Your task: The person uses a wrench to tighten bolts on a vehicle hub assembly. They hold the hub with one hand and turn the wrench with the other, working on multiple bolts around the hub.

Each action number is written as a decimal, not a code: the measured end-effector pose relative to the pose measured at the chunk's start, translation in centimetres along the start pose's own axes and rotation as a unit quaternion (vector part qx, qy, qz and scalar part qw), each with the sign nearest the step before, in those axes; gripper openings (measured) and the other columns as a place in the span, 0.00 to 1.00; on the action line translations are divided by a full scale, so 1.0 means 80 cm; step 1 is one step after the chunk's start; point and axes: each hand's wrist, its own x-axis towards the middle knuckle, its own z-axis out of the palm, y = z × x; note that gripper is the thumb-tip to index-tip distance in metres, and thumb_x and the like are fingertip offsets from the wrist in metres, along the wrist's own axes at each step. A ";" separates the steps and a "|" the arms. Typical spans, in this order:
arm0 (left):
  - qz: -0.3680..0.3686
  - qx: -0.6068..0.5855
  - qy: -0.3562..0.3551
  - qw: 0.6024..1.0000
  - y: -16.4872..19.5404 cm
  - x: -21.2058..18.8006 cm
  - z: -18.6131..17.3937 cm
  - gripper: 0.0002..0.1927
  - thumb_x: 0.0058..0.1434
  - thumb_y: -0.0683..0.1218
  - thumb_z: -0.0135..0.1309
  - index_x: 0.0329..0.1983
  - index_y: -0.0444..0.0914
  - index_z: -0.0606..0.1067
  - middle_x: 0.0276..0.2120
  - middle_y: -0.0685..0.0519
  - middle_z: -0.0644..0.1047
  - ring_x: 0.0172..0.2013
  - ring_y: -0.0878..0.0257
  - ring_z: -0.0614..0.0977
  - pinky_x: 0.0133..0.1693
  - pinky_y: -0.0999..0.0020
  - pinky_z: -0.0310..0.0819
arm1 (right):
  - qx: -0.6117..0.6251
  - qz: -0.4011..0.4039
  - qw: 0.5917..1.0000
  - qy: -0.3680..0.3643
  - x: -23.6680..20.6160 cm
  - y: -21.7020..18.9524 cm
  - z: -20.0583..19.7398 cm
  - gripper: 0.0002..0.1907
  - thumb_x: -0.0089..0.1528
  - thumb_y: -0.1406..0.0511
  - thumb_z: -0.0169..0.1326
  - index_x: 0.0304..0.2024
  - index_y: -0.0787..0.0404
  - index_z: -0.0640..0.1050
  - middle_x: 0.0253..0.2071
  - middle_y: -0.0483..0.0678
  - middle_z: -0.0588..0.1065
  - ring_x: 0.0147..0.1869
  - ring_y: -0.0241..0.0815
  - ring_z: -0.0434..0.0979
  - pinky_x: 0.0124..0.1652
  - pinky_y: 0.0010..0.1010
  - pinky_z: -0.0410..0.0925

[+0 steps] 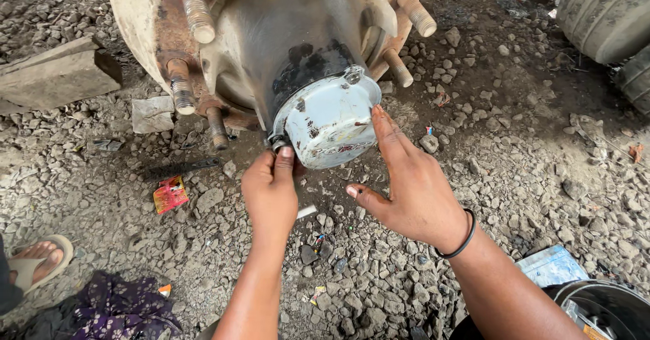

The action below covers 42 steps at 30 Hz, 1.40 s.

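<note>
Hub cap, round, pale blue-white with chipped paint and rust streaks, sits on the end of the greasy axle hub in the upper middle of the head view, facing the camera. Threaded wheel studs ring the rusty flange around it. Left hand comes up from below, fingers bunched narrow at the cap's lower left edge, thumb on a small bolt or nut there; whether something is pinched between the fingertips can't be told. Right hand is spread wide and flat, fingertips pressing the right rim of the cap, thumb out to the side, holding nothing. Black band on the right wrist. Both forearms reach up from the bottom edge, wrists roughly straight, left forearm nearly vertical, right one angled in from lower right. Judgement: to do this well, keep the flat hand square on the cap so it doesn't tilt or rotate, and work the lower-left fastener with fingertips only, keeping it straight on its thread. Ground is loose gravel. Red wrapper lies left, someone's sandalled foot at the far left edge, tyre top right, dark bucket bottom right.
</note>
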 end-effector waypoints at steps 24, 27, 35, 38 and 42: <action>0.309 0.413 0.128 0.847 0.041 -0.011 -0.044 0.08 0.58 0.47 0.61 0.31 0.37 0.81 0.28 0.50 0.80 0.31 0.54 0.76 0.43 0.54 0.65 | 0.005 0.023 1.000 -0.018 0.002 -0.003 -0.002 0.58 0.52 0.59 0.67 0.72 0.75 0.48 0.69 0.75 0.59 0.67 0.71 0.67 0.60 0.46 0.66; -0.017 0.189 -0.009 0.982 0.040 -0.007 -0.042 0.11 0.63 0.50 0.60 0.37 0.37 0.81 0.22 0.50 0.78 0.20 0.63 0.74 0.27 0.67 0.63 | 0.008 0.015 1.000 -0.013 0.001 -0.003 -0.002 0.57 0.53 0.59 0.67 0.73 0.75 0.48 0.69 0.75 0.59 0.67 0.71 0.68 0.60 0.46 0.66; -0.014 -0.200 0.010 0.980 -0.011 0.002 0.014 0.14 0.71 0.48 0.57 0.34 0.33 0.80 0.26 0.57 0.75 0.28 0.71 0.68 0.31 0.71 0.60 | 0.001 -0.002 1.000 -0.002 0.000 -0.001 0.000 0.57 0.53 0.59 0.67 0.72 0.76 0.49 0.70 0.76 0.59 0.70 0.71 0.65 0.62 0.46 0.64; -0.052 -0.051 0.000 0.997 0.004 0.002 0.004 0.13 0.68 0.50 0.56 0.35 0.36 0.79 0.23 0.57 0.76 0.25 0.70 0.71 0.30 0.71 0.62 | -0.003 0.003 1.000 -0.003 0.000 -0.002 -0.001 0.57 0.53 0.58 0.67 0.72 0.75 0.49 0.69 0.75 0.60 0.69 0.71 0.66 0.62 0.47 0.65; 0.315 0.458 0.123 0.822 0.036 -0.006 -0.046 0.09 0.57 0.49 0.61 0.31 0.38 0.80 0.25 0.52 0.78 0.29 0.62 0.74 0.40 0.58 0.64 | 0.005 0.029 0.999 -0.018 0.001 -0.004 -0.002 0.57 0.53 0.58 0.67 0.72 0.75 0.49 0.69 0.74 0.60 0.67 0.71 0.67 0.60 0.47 0.66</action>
